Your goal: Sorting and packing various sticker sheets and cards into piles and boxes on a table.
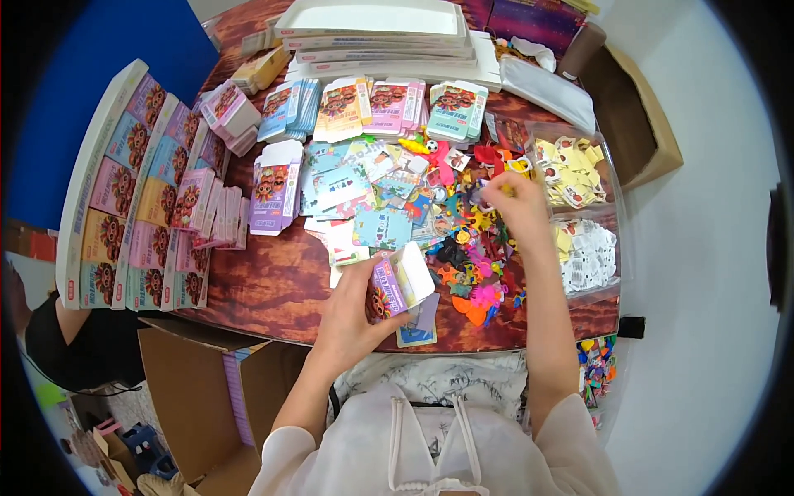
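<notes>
My left hand [351,307] is wrapped round a small purple box [387,291] near the front edge of the table. The box is tilted, its white end flap standing up and its top uncovered. My right hand [519,205] hovers over a heap of small colourful plastic toys [473,269], fingers pinched together; what is between them, if anything, I cannot make out. Left of the toys lies a loose pile of printed cards [339,188]. Two cards [420,324] rest at the table edge, just below the box.
Flat box stacks [344,107] in several colours line the back, before white trays [376,21]. Filled display trays [124,190] lean at left. At right, clear bins hold yellow packets [571,169] and white packets [589,258]. Cardboard boxes [194,397] stand lower left and far right.
</notes>
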The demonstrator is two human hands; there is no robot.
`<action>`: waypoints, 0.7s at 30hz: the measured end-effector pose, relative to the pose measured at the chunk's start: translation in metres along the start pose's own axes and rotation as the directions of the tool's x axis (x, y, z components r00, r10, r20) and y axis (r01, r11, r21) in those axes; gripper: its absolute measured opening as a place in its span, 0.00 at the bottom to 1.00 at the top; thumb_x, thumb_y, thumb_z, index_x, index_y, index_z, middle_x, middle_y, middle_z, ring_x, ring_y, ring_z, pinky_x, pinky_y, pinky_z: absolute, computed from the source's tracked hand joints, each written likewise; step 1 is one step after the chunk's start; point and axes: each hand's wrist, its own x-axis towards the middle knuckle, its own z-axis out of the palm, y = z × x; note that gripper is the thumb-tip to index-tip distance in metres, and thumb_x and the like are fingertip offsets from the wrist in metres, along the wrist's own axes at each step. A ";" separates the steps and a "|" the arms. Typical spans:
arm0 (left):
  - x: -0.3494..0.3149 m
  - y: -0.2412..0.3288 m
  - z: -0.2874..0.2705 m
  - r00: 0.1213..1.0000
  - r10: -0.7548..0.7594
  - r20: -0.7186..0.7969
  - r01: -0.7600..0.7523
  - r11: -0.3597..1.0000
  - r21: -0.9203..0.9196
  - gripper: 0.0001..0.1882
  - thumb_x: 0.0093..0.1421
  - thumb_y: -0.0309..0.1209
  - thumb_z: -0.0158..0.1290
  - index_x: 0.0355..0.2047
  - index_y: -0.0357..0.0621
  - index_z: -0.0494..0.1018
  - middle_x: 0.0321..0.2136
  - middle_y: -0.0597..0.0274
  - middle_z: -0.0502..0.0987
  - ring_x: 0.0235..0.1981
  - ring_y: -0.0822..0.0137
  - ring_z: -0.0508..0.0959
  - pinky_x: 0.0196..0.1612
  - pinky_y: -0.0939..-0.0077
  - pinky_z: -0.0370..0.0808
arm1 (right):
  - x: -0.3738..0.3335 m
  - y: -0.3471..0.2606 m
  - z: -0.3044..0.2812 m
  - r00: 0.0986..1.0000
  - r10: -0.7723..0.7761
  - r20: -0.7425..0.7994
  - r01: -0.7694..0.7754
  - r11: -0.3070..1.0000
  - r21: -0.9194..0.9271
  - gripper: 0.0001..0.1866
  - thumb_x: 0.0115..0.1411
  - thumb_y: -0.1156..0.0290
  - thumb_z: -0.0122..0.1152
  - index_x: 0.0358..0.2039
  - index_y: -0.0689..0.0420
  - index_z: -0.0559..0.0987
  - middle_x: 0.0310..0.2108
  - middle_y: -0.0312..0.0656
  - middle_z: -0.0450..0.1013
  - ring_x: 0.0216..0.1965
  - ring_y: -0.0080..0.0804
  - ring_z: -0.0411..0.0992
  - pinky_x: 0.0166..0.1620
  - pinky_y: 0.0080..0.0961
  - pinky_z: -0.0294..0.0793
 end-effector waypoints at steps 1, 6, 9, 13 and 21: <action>0.002 0.001 0.000 1.000 -0.002 0.001 0.002 1.000 -0.002 0.43 0.43 0.29 0.72 0.59 0.40 0.64 0.48 0.53 0.72 0.48 0.57 0.75 0.49 0.65 0.74 | -0.003 -0.003 -0.009 1.000 0.002 0.001 -0.002 1.000 -0.001 0.07 0.58 0.71 0.65 0.27 0.57 0.76 0.30 0.33 0.73 0.28 0.22 0.70 0.31 0.22 0.69; 0.009 0.012 0.006 0.999 -0.003 0.037 0.000 0.996 0.088 0.41 0.47 0.34 0.70 0.58 0.37 0.63 0.51 0.47 0.71 0.52 0.47 0.74 0.52 0.58 0.74 | -0.028 -0.027 -0.022 0.961 0.132 0.244 -0.270 0.649 0.712 0.04 0.66 0.71 0.57 0.37 0.55 0.72 0.34 0.37 0.73 0.26 0.17 0.67 0.22 0.09 0.59; 0.014 0.014 0.012 0.999 0.048 -0.005 -0.047 0.995 0.092 0.41 0.45 0.33 0.71 0.58 0.38 0.65 0.49 0.48 0.72 0.50 0.49 0.75 0.51 0.60 0.73 | -0.045 -0.045 -0.023 0.965 0.151 0.216 -0.261 0.673 0.692 0.05 0.67 0.69 0.57 0.38 0.55 0.72 0.35 0.38 0.74 0.26 0.18 0.68 0.22 0.10 0.61; 0.012 0.014 0.014 0.998 0.058 0.012 -0.059 0.991 0.123 0.41 0.45 0.33 0.71 0.58 0.38 0.64 0.49 0.49 0.72 0.50 0.48 0.75 0.51 0.59 0.73 | -0.058 -0.044 -0.022 0.948 0.088 0.306 -0.297 0.589 0.752 0.06 0.68 0.68 0.56 0.39 0.56 0.72 0.36 0.40 0.74 0.27 0.20 0.69 0.23 0.13 0.63; 0.004 0.022 0.021 0.998 -0.009 0.056 0.005 0.998 0.065 0.38 0.45 0.32 0.71 0.54 0.36 0.64 0.46 0.46 0.72 0.47 0.46 0.75 0.48 0.57 0.74 | -0.084 -0.068 0.020 0.951 0.107 0.291 -0.310 0.361 0.879 0.09 0.69 0.64 0.54 0.40 0.57 0.72 0.35 0.40 0.74 0.30 0.21 0.70 0.24 0.17 0.65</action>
